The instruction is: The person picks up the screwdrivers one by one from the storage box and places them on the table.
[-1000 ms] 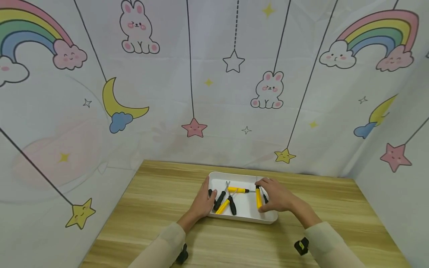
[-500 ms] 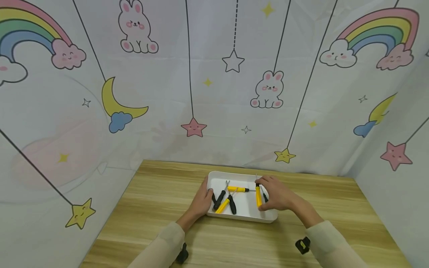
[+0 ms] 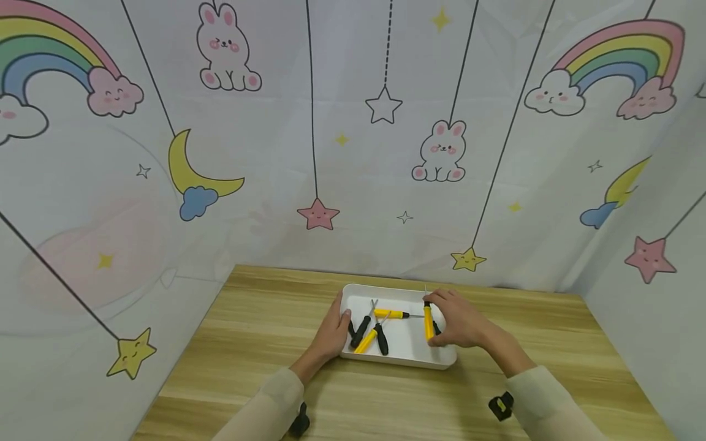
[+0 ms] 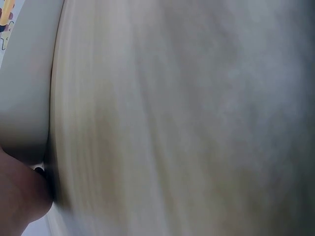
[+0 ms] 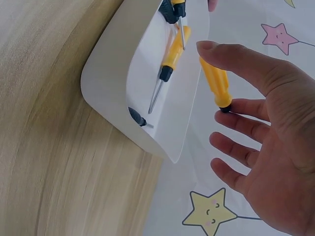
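Observation:
A yellow-handled screwdriver [image 3: 428, 323] is pinched upright between thumb and fingers of my right hand [image 3: 460, 321], over the right end of a white tray [image 3: 405, 338]. The right wrist view shows the thumb at the butt of its yellow handle [image 5: 216, 86] and fingertips by the black collar. My left hand [image 3: 331, 331] holds the tray's left end, thumb over the rim. Only part of that hand [image 4: 22, 194] shows against the tray wall [image 4: 27, 83] in the left wrist view. Inside the tray lie a sideways yellow screwdriver [image 3: 390, 313], another yellow screwdriver [image 3: 366, 341] and several black-handled tools [image 3: 361, 332].
The tray stands on a wood-grain table [image 3: 265, 318]. Behind it hangs a white cloth backdrop [image 3: 265, 153] printed with rabbits, stars and rainbows. A small black device [image 3: 501, 405] sits by the right sleeve, another black device [image 3: 299, 421] by the left sleeve.
My right hand has shifted slightly to the right with the screwdriver held in it. My left hand has slid a little left, its thumb now nearer the tray's left rim.

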`<action>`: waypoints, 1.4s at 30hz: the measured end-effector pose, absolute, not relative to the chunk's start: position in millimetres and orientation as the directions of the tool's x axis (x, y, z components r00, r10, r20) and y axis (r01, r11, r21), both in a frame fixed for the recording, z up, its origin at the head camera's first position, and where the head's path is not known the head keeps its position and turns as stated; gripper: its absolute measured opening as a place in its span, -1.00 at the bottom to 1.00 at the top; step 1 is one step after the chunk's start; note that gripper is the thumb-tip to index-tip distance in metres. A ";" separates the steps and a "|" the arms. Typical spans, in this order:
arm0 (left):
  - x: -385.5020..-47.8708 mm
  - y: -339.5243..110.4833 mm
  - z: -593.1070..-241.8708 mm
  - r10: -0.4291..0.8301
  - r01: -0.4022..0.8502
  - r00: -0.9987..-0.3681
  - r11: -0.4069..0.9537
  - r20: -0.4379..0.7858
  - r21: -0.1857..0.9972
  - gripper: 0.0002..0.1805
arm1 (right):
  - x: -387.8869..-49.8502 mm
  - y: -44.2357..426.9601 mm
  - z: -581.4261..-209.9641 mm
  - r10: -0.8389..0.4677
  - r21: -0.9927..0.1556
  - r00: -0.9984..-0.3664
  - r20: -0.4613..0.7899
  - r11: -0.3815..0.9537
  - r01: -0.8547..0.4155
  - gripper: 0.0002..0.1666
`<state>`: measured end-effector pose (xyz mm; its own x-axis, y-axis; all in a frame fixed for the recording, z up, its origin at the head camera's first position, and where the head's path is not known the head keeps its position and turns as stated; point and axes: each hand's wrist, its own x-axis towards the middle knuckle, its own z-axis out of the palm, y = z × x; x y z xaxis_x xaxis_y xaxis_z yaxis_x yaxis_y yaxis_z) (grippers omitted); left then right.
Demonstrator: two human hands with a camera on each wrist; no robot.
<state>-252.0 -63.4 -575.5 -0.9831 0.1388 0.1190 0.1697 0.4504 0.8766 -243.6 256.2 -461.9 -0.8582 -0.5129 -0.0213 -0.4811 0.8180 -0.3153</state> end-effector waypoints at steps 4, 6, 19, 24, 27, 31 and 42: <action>-251.8 -63.4 -577.1 0.135 0.174 -0.983 0.459 0.125 0.871 -0.35 | -244.2 259.3 -461.4 -0.502 -0.318 -0.865 -0.032 0.825 -0.467 0.07; -252.2 -63.4 -577.5 0.133 0.176 -0.983 0.464 0.128 0.868 -0.35 | -244.7 261.0 -460.8 -0.496 -0.321 -0.868 -0.037 0.828 -0.459 0.08; -250.9 -62.7 -576.9 0.128 0.178 -0.983 0.468 0.133 0.866 -0.34 | -245.0 270.6 -466.1 -0.461 -0.308 -0.886 -0.047 0.851 -0.426 0.08; -252.3 -62.5 -577.2 0.128 0.185 -0.982 0.461 0.142 0.868 -0.33 | -244.0 273.8 -465.9 -0.451 -0.312 -0.891 -0.044 0.854 -0.417 0.07; -253.4 -62.3 -577.9 0.130 0.184 -0.982 0.470 0.139 0.863 -0.33 | -243.4 276.0 -466.0 -0.444 -0.306 -0.895 -0.051 0.860 -0.409 0.09; -253.7 -61.9 -578.5 0.132 0.186 -0.981 0.477 0.139 0.859 -0.33 | -243.0 280.2 -468.4 -0.436 -0.304 -0.898 -0.057 0.865 -0.400 0.11; -252.8 -61.8 -578.0 0.127 0.189 -0.981 0.473 0.146 0.860 -0.32 | -241.3 291.6 -471.0 -0.435 -0.317 -0.900 -0.034 0.858 -0.403 0.11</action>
